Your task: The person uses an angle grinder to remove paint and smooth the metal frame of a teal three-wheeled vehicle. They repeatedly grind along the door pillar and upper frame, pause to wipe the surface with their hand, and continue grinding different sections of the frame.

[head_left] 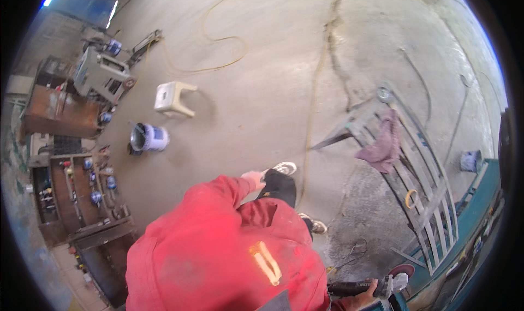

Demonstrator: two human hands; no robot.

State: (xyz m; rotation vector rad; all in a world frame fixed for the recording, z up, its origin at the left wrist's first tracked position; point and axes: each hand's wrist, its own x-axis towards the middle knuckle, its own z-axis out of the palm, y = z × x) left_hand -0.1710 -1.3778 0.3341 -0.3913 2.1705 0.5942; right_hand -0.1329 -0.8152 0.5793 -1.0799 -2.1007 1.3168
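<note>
Your right hand is closed around the body of an angle grinder at the lower edge of the view, its disc just beside the grey metal gate frame lying on the concrete floor. Your left hand hangs near your knee, holding nothing that I can see; how far it is open I cannot tell. Keep the disc away from your leg and mind the cord as you walk. I count one grinder, one gate frame, one rag, one plastic stool and one paint bucket
</note>
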